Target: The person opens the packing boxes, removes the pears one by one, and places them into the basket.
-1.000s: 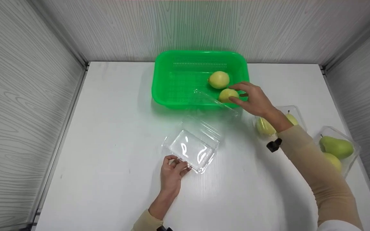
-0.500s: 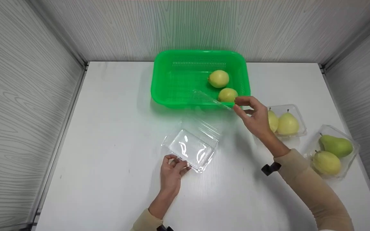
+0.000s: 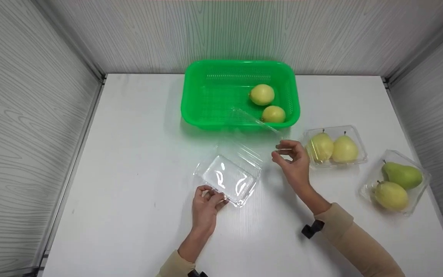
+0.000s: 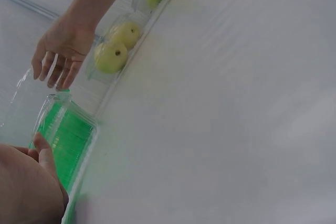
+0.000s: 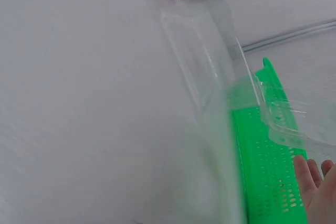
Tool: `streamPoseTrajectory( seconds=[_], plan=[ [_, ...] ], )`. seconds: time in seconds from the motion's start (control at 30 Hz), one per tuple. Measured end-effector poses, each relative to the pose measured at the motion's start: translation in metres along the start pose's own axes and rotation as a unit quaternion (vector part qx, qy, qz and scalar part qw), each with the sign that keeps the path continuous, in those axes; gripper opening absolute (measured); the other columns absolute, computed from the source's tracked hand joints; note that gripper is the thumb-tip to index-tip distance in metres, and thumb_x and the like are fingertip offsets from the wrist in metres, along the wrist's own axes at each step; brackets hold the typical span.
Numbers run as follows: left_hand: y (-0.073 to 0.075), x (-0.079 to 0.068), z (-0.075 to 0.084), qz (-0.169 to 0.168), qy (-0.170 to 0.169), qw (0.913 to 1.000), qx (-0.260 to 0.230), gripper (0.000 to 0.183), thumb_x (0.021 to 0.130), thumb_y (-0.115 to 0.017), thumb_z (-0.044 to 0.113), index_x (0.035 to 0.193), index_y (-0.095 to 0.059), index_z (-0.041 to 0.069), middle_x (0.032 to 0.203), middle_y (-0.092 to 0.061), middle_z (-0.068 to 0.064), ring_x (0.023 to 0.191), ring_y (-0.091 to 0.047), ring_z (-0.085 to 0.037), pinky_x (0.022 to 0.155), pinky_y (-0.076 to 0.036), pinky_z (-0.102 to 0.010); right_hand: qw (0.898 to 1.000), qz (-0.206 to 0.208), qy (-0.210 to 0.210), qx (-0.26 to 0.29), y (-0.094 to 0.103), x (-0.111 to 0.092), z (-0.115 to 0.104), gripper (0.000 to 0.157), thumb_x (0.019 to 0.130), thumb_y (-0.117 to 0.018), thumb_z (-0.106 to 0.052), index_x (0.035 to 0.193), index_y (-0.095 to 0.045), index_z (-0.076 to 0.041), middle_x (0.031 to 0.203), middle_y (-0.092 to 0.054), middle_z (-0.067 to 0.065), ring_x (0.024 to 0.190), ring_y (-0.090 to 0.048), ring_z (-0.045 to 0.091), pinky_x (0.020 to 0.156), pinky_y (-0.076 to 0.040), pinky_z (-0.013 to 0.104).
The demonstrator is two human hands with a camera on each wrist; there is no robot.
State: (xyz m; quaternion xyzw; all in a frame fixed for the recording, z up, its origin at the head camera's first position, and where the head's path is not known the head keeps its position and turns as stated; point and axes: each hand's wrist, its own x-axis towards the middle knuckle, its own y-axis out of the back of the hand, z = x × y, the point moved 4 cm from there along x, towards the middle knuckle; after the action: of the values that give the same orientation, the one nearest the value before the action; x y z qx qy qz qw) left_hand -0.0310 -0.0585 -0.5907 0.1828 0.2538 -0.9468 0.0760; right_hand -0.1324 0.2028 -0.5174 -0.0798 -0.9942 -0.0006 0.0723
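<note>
A hinged clear plastic clamshell box (image 3: 229, 179) stands mid-table with its lid raised toward the basket. My left hand (image 3: 205, 209) pinches the near edge of its base between thumb and fingers. Close to the right corner of the raised lid (image 3: 259, 123) is my right hand (image 3: 293, 163), fingers loosely bent and nothing visible between them. In the right wrist view, the fingers (image 5: 304, 174) of that hand point up just below the lid. Two round yellow pears (image 3: 262, 95) lie in the right part of the green basket (image 3: 214, 125).
Right of the basket, a closed clear box (image 3: 356, 159) contains two yellow pears (image 3: 345, 149). Farther right, another clear box (image 3: 412, 206) contains a green pear (image 3: 403, 175) and a yellow pear (image 3: 391, 195), near the table's right edge. Grey wood-grain panels (image 3: 148, 34) border the table.
My right hand has left the pear in the basket and drawn back toward me, down to the lid's right side. The pear stays in the basket. My left hand and the clamshell box have not moved.
</note>
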Motion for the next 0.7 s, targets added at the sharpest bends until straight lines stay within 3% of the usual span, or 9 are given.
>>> streamPoseTrajectory(
  seconds=[0.3,0.47,0.7],
  plan=[
    [0.0,0.0,-0.001,0.003,0.002,1.0,0.005,0.037,0.094,-0.064,-0.004,0.119,-0.039,0.007,0.099,-0.054,-0.003,0.096,-0.068,-0.017,0.084,-0.064,-0.028,0.997,0.052,-0.036,0.054,-0.011,-0.024,0.022,0.032,0.089,-0.072,0.012,0.117,-0.058,0.012,0.103,-0.067,0.006,0.083,-0.071,0.014,0.073,-0.067,0.031],
    [0.001,0.0,0.0,0.005,0.005,0.9999,0.012,0.039,0.095,-0.064,-0.004,0.122,-0.038,0.006,0.102,-0.055,-0.004,0.099,-0.069,-0.018,0.085,-0.064,-0.028,0.996,0.052,-0.053,0.046,-0.017,-0.031,0.029,0.029,0.089,-0.071,0.013,0.115,-0.058,0.012,0.099,-0.067,0.004,0.081,-0.071,0.012,0.073,-0.068,0.031],
    [0.003,0.001,0.001,0.014,0.004,0.9999,-0.005,0.039,0.094,-0.064,-0.006,0.12,-0.038,0.006,0.103,-0.055,-0.006,0.098,-0.069,-0.018,0.086,-0.064,-0.028,0.995,0.049,-0.051,0.076,-0.026,-0.03,0.03,0.028,0.089,-0.071,0.015,0.114,-0.058,0.015,0.094,-0.067,0.003,0.079,-0.069,0.012,0.073,-0.068,0.036]
  ],
)
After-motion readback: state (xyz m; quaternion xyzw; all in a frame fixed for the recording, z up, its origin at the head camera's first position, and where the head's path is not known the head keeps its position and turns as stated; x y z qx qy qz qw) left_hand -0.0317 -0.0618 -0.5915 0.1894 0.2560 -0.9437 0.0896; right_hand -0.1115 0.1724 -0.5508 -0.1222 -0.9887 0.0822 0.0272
